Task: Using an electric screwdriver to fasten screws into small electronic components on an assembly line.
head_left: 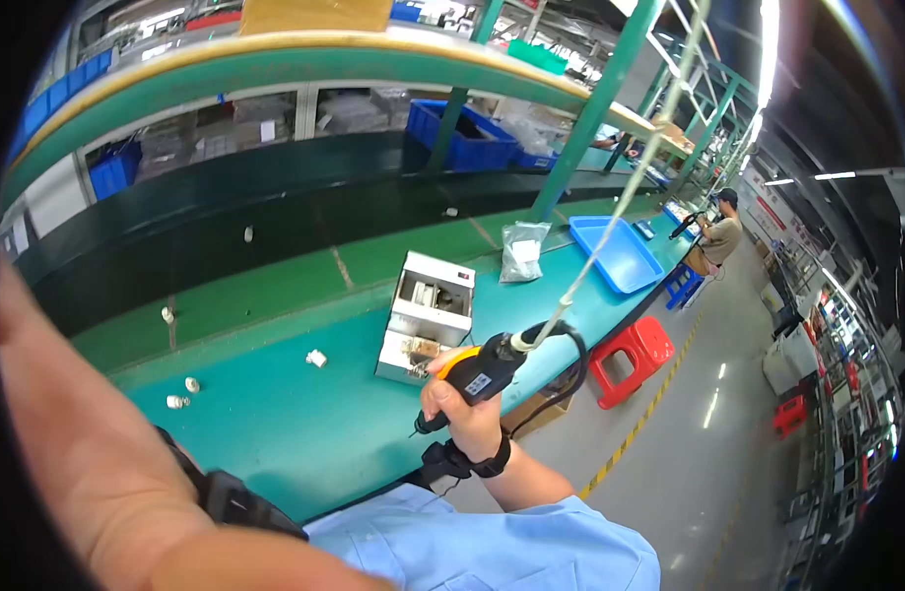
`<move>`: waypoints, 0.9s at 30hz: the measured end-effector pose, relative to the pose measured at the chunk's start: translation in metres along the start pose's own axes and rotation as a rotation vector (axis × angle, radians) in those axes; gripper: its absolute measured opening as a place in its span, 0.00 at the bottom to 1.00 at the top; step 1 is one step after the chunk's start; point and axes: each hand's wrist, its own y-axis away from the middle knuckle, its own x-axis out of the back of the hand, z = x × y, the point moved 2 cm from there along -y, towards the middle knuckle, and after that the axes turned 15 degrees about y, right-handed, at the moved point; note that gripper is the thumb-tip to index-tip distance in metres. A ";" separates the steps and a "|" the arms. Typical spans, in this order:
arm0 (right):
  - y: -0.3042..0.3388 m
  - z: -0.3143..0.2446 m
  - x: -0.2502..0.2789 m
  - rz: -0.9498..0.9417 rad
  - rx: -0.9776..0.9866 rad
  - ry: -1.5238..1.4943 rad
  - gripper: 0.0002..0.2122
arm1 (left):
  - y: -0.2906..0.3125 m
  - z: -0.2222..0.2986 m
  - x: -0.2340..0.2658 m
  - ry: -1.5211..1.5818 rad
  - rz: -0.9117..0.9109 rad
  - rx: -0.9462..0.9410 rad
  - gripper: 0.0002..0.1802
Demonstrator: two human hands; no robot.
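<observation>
My right hand [469, 419] is wrapped round a black electric screwdriver [487, 369] with a yellow lever. Its bit points down to the left over the green bench [344, 424], and its upper end hangs from a pale cord. Just beyond that hand stands a metal-cased device [428, 310], likely a screw feeder, with an open top. My left hand [117, 463] looms very large and close at the lower left, a black strap at its wrist; most of its fingers run out of the picture. Several small white fittings [317, 359] lie loose on the bench left of the device.
A clear plastic bag [523, 251] and a blue tray [615, 254] sit farther along the bench. Behind it runs a dark green conveyor [285, 222] under a shelf with a green edge [304, 69]. A red stool [633, 360] stands right of the bench; a person [720, 236] works farther off.
</observation>
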 end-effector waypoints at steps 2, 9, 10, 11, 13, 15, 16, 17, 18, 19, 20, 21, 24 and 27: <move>-0.003 -0.003 -0.002 -0.008 0.029 0.005 0.10 | -0.002 0.003 -0.006 0.048 -0.033 0.017 0.29; 0.010 -0.001 -0.004 0.020 0.026 0.033 0.10 | 0.027 0.022 -0.013 0.725 -0.146 0.034 0.16; 0.012 -0.001 -0.001 0.008 0.004 0.023 0.10 | 0.030 0.024 -0.008 0.733 -0.104 -0.090 0.15; 0.011 -0.001 -0.006 0.014 -0.012 0.016 0.10 | 0.036 0.033 0.002 0.702 -0.071 -0.232 0.14; 0.001 0.002 -0.015 -0.024 -0.029 -0.013 0.10 | 0.044 0.047 0.018 0.635 -0.022 -0.528 0.11; 0.000 0.007 -0.014 -0.016 0.022 -0.021 0.10 | 0.055 0.057 0.022 0.562 0.009 -0.808 0.09; -0.001 0.011 -0.012 -0.049 0.007 -0.047 0.10 | 0.060 0.061 0.025 0.526 0.013 -0.946 0.08; -0.003 0.013 -0.012 -0.055 0.018 -0.051 0.10 | 0.068 0.069 0.027 0.473 0.005 -1.091 0.07; -0.005 0.017 -0.013 -0.051 0.028 -0.054 0.09 | 0.076 0.074 0.031 0.427 -0.011 -1.230 0.07; -0.006 0.022 -0.015 -0.089 0.015 -0.086 0.09 | 0.083 0.075 0.034 0.474 0.144 -1.014 0.04; -0.008 0.023 -0.017 -0.073 0.029 -0.085 0.09 | 0.091 0.077 0.038 0.503 0.303 -0.808 0.03; -0.012 0.027 -0.017 -0.057 0.041 -0.084 0.09 | 0.086 0.072 0.042 0.577 0.349 -0.620 0.01; -0.019 0.026 -0.025 -0.077 0.044 -0.090 0.11 | 0.092 0.086 0.047 0.676 0.332 -0.401 0.05; -0.016 0.029 -0.014 0.008 0.007 -0.077 0.11 | 0.064 0.066 0.038 1.008 0.069 -0.216 0.18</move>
